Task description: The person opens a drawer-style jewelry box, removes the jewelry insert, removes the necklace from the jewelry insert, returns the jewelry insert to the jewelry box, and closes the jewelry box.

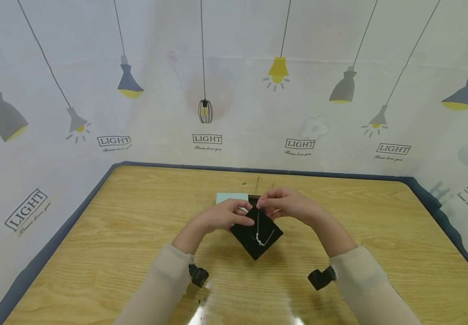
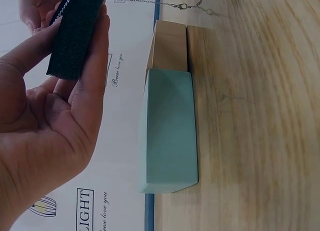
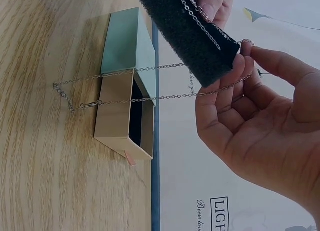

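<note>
My left hand [image 1: 226, 215] grips a square black foam pad [image 1: 252, 247], thumb on its face and fingers behind. A thin silver chain necklace [image 3: 165, 97] is draped over the pad. Part of it lies across the dark face, while a long loop with the clasp hangs free below. At the pad's top corner, my right hand [image 1: 288, 204] pinches the chain between thumb and index finger, its other fingers curled behind the edge. Behind the hands stands a jewelry box with a mint-green sleeve [image 2: 172, 128] and a beige drawer [image 3: 114, 111] pulled partly out, its inside dark.
The box rests on a wood-grain table [image 1: 136, 234], and a small pink ribbon tab [image 3: 130, 158] sticks out of the drawer's end. A white curtain [image 1: 242, 99] printed with lamps rises behind the table's far edge.
</note>
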A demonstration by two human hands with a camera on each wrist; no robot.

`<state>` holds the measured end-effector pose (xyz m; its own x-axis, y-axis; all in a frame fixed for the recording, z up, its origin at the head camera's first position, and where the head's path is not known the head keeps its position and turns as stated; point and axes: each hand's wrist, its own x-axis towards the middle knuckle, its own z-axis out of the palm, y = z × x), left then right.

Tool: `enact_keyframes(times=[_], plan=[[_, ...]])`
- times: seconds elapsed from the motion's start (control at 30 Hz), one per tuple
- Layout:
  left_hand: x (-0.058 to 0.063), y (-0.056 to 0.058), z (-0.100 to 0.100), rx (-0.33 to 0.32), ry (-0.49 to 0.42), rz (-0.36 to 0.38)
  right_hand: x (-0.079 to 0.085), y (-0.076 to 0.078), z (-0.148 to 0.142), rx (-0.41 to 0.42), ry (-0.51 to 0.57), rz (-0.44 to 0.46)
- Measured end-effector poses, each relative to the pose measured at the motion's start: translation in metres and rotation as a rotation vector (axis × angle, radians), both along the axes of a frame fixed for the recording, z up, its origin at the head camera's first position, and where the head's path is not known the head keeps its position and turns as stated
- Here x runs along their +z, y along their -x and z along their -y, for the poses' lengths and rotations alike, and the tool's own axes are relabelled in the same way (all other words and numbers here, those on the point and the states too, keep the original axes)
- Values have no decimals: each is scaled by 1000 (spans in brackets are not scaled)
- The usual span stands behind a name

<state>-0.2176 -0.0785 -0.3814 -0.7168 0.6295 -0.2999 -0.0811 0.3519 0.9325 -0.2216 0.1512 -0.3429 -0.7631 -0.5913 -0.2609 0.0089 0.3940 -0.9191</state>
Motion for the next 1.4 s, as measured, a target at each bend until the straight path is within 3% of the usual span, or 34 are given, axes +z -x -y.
enact_keyframes(times=[0.97, 1.4], plan=[[-7, 1, 2, 66, -16, 6, -4, 1, -5, 21, 5, -10], [-7, 1, 4, 118, -74, 61, -8, 3, -5, -9, -18, -19]])
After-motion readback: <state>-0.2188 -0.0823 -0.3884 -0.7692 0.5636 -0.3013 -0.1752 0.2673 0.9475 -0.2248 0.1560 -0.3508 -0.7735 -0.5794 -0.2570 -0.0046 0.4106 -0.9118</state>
